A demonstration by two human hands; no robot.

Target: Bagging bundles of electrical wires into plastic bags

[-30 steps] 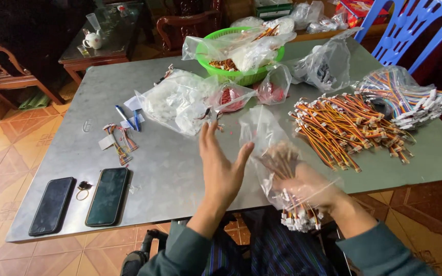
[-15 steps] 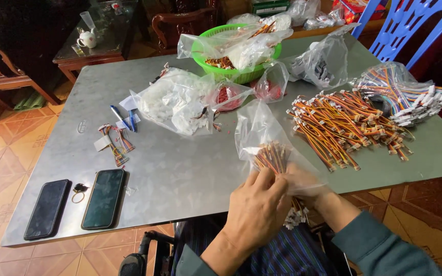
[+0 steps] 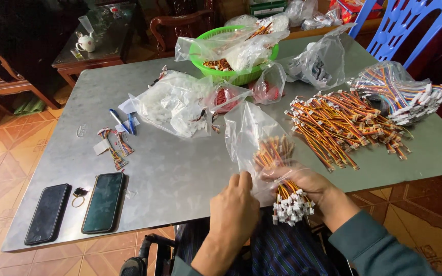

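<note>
At the table's near edge, my right hand (image 3: 303,183) grips a bundle of orange, red and yellow wires with white connectors (image 3: 288,202). The bundle's upper half sits inside a clear plastic bag (image 3: 249,134); the white connector ends hang out below the hand. My left hand (image 3: 237,204) pinches the bag's open edge beside the bundle, knuckles toward me.
A large pile of similar wire harnesses (image 3: 344,125) lies right of the bag, with a bag of rainbow ribbon cables (image 3: 402,92) beyond. A green basket (image 3: 231,76) and several clear bags sit at the back. Two phones (image 3: 103,202) (image 3: 48,213) lie at front left on the metal table (image 3: 180,174).
My left hand dropped from an open, raised pose onto the bag's edge. The wire bundle now sits deeper in the bag, held lower toward the table edge.
</note>
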